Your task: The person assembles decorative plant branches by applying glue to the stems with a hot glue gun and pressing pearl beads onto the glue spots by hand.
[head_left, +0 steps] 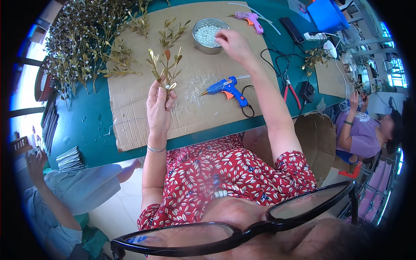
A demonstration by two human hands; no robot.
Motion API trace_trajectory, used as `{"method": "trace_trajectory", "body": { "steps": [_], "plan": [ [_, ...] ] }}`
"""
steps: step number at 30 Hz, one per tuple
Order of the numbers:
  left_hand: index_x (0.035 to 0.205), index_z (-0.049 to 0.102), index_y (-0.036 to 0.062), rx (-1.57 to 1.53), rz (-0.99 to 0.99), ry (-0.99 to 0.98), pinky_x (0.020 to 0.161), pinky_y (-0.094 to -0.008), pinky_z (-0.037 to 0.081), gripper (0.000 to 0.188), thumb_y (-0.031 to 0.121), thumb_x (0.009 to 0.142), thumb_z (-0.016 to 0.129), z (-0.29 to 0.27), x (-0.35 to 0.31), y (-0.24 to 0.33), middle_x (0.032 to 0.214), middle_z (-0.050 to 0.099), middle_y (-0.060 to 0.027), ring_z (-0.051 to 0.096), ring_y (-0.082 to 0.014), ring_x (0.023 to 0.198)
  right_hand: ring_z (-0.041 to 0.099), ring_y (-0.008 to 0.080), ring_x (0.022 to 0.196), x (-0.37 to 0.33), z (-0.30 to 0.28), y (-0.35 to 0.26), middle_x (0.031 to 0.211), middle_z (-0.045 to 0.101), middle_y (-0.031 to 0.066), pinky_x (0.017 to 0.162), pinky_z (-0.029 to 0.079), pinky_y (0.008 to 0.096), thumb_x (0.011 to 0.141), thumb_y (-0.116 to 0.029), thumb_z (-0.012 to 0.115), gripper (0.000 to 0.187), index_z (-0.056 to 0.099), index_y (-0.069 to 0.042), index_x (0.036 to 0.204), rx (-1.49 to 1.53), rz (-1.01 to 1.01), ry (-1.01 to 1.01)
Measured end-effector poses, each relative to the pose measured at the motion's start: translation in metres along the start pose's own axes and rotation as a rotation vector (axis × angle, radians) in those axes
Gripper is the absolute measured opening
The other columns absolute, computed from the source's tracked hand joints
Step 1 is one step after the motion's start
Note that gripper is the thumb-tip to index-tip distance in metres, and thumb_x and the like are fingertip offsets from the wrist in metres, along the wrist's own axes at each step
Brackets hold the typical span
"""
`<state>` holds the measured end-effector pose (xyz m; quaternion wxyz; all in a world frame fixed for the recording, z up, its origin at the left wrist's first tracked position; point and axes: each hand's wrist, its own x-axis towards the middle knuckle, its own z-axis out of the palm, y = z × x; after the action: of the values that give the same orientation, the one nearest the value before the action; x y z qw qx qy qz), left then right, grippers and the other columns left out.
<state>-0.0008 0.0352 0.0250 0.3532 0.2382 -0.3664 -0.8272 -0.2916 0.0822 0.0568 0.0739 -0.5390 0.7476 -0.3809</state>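
My left hand [159,104] is closed around the stem of a gold-leaved artificial sprig [169,65], which stands upright above the cardboard. One pearl bead [167,86] shows on the sprig near my fingers. At the rim of a round metal tin [200,46] filled with pearly white beads [205,34], my right hand [234,43] has its fingertips pinched together. Whatever may be between those fingertips is too small to make out. A blue hot glue gun [227,89] lies on the cardboard between my two arms, its nozzle toward my left hand.
Cardboard [134,104] covers much of the green table [82,130]. Finished-looking beaded sprigs [82,47] pile up at the far left. A pink glue gun [251,19], red-handled pliers [292,93], cables and a blue bin [327,15] lie to the right. People sit on both sides.
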Motion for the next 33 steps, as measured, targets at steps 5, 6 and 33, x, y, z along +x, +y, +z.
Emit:
{"method": "trace_trajectory", "body": {
  "steps": [5, 6, 33],
  "plan": [
    [0.132, 0.043, 0.0039, -0.012, 0.038, 0.009, 0.053, -0.0179, 0.030, 0.035, 0.016, 0.099, 0.043, 0.010, -0.003, 0.006, 0.079, 0.056, -0.0057, 0.034, -0.0049, 0.058, 0.063, 0.0356, 0.083, 0.064, 0.039, 0.043, 0.089, 0.065, 0.0199, 0.072, 0.049, 0.0436, 0.073, -0.008, 0.061, 0.015, 0.068, -0.003, 0.085, -0.478, 0.017, -0.382],
    [0.132, 0.043, 0.0037, -0.014, 0.049, -0.006, 0.053, -0.0179, 0.030, 0.035, 0.016, 0.099, 0.043, 0.010, -0.004, 0.007, 0.079, 0.056, -0.0058, 0.034, -0.0049, 0.058, 0.063, 0.0356, 0.083, 0.066, 0.039, 0.044, 0.089, 0.065, 0.0199, 0.072, 0.049, 0.0436, 0.073, -0.008, 0.061, 0.015, 0.068, -0.003, 0.085, -0.471, -0.001, -0.393],
    [0.132, 0.043, 0.0039, 0.027, -0.008, -0.019, 0.053, -0.0171, 0.030, 0.035, 0.017, 0.099, 0.043, 0.014, -0.001, -0.001, 0.078, 0.055, -0.0041, 0.034, -0.0040, 0.058, 0.062, 0.0354, 0.084, 0.064, 0.048, 0.049, 0.088, 0.066, 0.0184, 0.074, 0.048, 0.0436, 0.071, -0.013, 0.061, 0.019, 0.065, -0.002, 0.086, -0.174, -0.017, -0.350]
  ]
}}
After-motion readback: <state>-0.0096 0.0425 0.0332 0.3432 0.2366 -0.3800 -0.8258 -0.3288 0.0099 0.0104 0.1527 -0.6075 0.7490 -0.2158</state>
